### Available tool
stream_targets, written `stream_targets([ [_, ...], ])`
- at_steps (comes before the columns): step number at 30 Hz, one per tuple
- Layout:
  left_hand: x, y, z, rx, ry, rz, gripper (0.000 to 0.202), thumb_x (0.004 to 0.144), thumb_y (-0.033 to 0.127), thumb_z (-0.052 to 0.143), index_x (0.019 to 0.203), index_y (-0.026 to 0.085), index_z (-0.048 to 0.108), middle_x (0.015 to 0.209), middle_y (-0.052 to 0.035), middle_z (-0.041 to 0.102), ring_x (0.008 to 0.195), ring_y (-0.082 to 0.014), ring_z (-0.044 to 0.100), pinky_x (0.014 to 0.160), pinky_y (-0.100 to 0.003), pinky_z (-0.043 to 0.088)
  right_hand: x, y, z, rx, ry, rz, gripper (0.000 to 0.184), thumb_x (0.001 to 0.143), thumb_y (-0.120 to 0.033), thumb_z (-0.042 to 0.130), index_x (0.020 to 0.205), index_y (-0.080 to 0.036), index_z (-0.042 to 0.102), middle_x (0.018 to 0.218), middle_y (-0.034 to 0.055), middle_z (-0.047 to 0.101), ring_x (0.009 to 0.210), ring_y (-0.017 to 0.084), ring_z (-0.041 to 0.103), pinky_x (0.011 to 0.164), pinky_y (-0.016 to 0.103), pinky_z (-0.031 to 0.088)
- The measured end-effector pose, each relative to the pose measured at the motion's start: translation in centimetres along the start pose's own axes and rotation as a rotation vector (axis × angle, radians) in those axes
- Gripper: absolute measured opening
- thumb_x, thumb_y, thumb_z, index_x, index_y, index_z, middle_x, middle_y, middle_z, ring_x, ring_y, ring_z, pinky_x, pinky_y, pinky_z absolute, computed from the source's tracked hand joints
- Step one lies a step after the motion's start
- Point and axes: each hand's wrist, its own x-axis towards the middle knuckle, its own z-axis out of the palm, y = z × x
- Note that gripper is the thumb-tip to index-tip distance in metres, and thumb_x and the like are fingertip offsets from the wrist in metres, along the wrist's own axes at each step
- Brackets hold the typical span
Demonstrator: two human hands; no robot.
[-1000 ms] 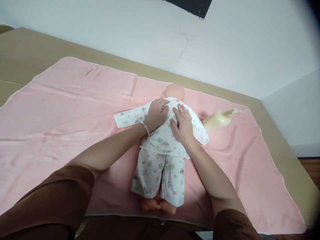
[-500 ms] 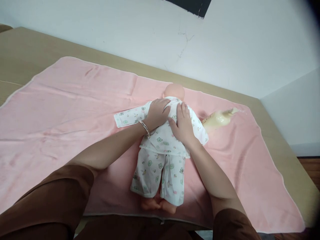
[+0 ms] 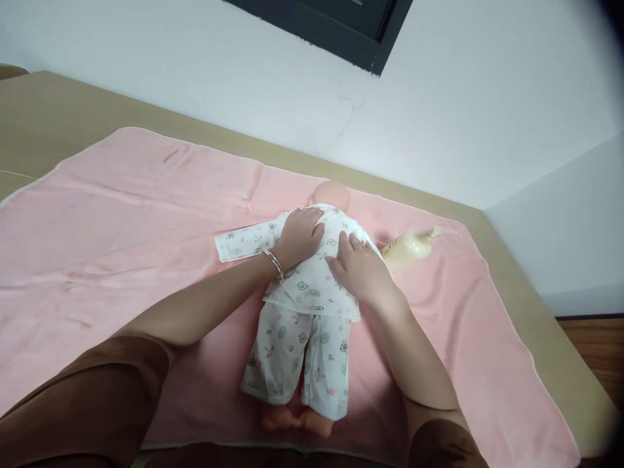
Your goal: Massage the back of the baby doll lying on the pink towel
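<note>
A baby doll (image 3: 312, 292) in white printed pyjamas lies face down, its bald head pointing away from me and its bare feet toward me. My left hand (image 3: 301, 237) rests flat on the upper left of its back, fingers stretched out, a silver bangle at the wrist. On the right side of the back lies my right hand (image 3: 361, 268), open with fingers a little apart and the wrist raised. The doll's left-hand sleeve reaches out to the side; the other sleeve is hidden behind my right hand. Neither hand grips anything.
Under the doll a pink blanket (image 3: 160, 214) is spread over a wooden table (image 3: 146, 110). A pale yellow pump bottle (image 3: 412, 247) lies on its side, right of the doll. Behind the table stands a white wall (image 3: 195, 58) with a dark frame (image 3: 336, 32).
My right hand has slid slightly down and outward on the doll's back, its wrist lifting. My left hand stays in place. The camera view has tilted up a little.
</note>
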Motion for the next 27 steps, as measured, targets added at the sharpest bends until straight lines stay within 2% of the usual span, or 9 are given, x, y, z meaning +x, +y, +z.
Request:
stream_targets([
  [5,0.0,-0.1,0.0,0.041,-0.023,-0.012,0.044,0.092,0.026,0.037,0.126,0.012,0.061,0.134,-0.0118,0.064,0.128,-0.0253,0.056,0.115,-0.046,0.036,-1.3,-0.2,-2.0,-0.019,-0.154,-0.005,0.069,0.100,-0.046,0.037,0.152,-0.001,0.028,0.155,0.0271,0.034,0.149,0.035,0.026,0.119,0.052,0.027],
  [11,0.0,-0.2,0.1,0.049,-0.018,-0.010,0.045,0.092,0.027,0.037,0.126,0.011,0.062,0.135,-0.0119,0.063,0.130,-0.0253,0.054,0.116,-0.046,0.036,-0.9,-0.8,-3.4,0.063,-0.066,0.057,0.072,0.100,-0.048,0.034,0.155,-0.002,0.022,0.161,0.0228,0.023,0.152,0.033,0.018,0.122,0.047,0.023],
  [14,0.0,-0.2,0.0,0.041,-0.015,-0.010,0.045,0.092,0.027,0.037,0.126,0.011,0.062,0.134,-0.0123,0.063,0.129,-0.0252,0.054,0.116,-0.045,0.036,-0.4,-0.6,-2.8,0.073,-0.083,0.076,0.071,0.100,-0.046,0.036,0.155,-0.002,0.023,0.161,0.0238,0.022,0.152,0.034,0.018,0.122,0.049,0.023],
  [18,0.0,-0.2,0.1,0.028,-0.016,-0.018,0.044,0.092,0.026,0.038,0.127,0.011,0.061,0.135,-0.0117,0.063,0.129,-0.0247,0.054,0.117,-0.045,0.035,-0.2,-0.6,-1.5,0.056,-0.126,0.034,0.069,0.100,-0.044,0.037,0.153,-0.001,0.026,0.161,0.0254,0.023,0.152,0.034,0.016,0.122,0.049,0.021],
  [22,0.0,-0.2,0.3,0.041,-0.022,-0.015,0.043,0.093,0.023,0.038,0.127,0.010,0.060,0.134,-0.0122,0.063,0.129,-0.0248,0.055,0.116,-0.045,0.034,0.2,-0.8,-0.3,0.098,-0.121,0.024,0.072,0.100,-0.047,0.036,0.155,-0.002,0.022,0.162,0.0249,0.018,0.153,0.034,0.012,0.123,0.050,0.020],
  [27,-0.8,1.2,-0.3,0.226,-0.010,0.038,0.041,0.098,0.020,0.033,0.130,0.009,0.056,0.137,-0.0160,0.060,0.131,-0.0283,0.052,0.112,-0.049,0.037,2.1,0.6,0.5,0.149,-0.064,0.013,0.076,0.101,-0.052,0.034,0.156,-0.003,0.016,0.163,0.0241,0.012,0.153,0.033,0.007,0.124,0.049,0.018],
])
